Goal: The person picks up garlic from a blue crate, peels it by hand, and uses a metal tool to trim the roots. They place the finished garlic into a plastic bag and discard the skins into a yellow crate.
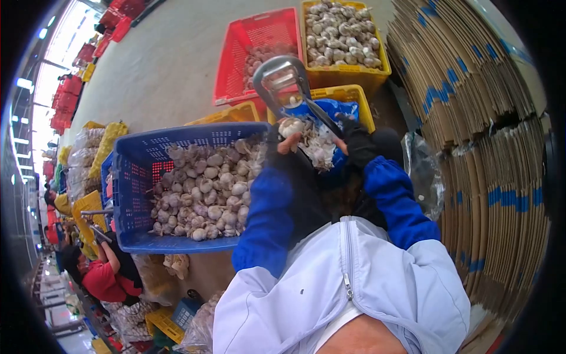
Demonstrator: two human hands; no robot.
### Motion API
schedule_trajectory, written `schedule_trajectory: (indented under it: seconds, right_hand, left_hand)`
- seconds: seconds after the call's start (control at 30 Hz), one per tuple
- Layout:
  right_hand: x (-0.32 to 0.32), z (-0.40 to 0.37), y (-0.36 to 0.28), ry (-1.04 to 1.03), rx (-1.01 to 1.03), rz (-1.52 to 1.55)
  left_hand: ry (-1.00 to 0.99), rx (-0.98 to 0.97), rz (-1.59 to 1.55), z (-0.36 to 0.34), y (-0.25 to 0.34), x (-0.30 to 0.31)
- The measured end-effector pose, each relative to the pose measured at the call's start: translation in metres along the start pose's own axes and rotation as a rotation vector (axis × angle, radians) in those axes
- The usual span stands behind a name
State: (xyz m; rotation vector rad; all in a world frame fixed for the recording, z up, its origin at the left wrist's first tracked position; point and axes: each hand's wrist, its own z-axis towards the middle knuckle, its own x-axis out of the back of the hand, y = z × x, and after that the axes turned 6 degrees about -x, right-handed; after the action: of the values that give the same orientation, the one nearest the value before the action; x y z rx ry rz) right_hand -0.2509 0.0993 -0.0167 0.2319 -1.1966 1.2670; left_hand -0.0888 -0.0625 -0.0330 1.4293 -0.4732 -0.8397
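Observation:
My left hand point(283, 140), in a dark fingerless glove, holds a garlic bulb point(290, 126) between its fingers. My right hand point(352, 140), gloved the same way, is closed round the dark handle of a metal tool point(315, 106) with a large grey loop at its far end. Beneath both hands, garlic skins and trimmings point(318, 144) lie on a blue plastic bag point(345, 108) in a yellow crate point(367, 109). To the left, a blue crate point(132, 239) full of garlic bulbs point(206, 192) stands by my left arm.
Beyond my hands are a red crate point(233, 65) and a yellow crate point(348, 76), both holding garlic. Tall stacks of flattened cardboard point(454, 76) stand at the right. At the lower left, a person in a red top point(103, 277) is near sacks and crates.

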Motion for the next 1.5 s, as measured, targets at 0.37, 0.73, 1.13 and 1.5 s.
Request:
schedule_trajectory:
  seconds: [0.37, 0.73, 1.13, 1.5]
  right_hand:
    - [0.022, -0.012, -0.018, -0.267, -0.212, 0.253]
    - [0.042, -0.008, -0.030, -0.252, -0.205, 0.106]
    - [0.044, -0.011, -0.034, -0.280, -0.202, -0.010]
    - [-0.035, -0.013, 0.001, -0.047, -0.079, 0.082]
  left_hand:
    - [0.051, -0.020, -0.261, 0.026, -0.044, -0.007]
    - [0.192, -0.036, -0.198, 0.019, 0.008, -0.028]
    - [0.240, 0.046, -0.105, 0.026, 0.011, -0.028]
    - [0.174, 0.001, -0.252, 0.032, 0.010, -0.032]
